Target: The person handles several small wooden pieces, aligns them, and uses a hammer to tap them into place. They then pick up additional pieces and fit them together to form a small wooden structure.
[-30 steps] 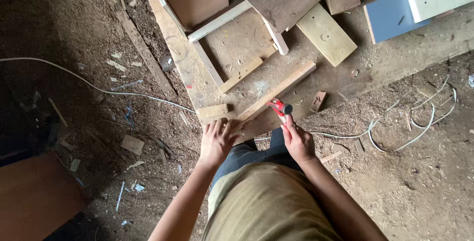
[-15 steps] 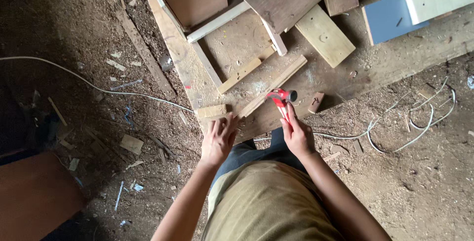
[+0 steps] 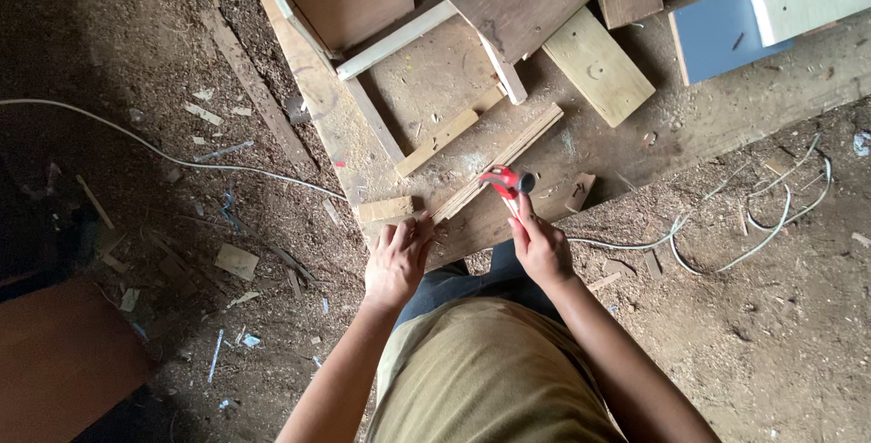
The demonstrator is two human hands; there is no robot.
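Red-headed hammer [image 3: 508, 182] gripped in my right hand [image 3: 542, 248], head over the thin wood strip [image 3: 497, 163] at the board's [image 3: 635, 148] near edge, left hand [image 3: 397, 261] fingers pinching the strip's near end; strip looks positioned, not visibly fastened.

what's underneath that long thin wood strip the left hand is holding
The wood strip lies on a dusty board with sawdust. The left hand covers its near end; underneath there is hidden.
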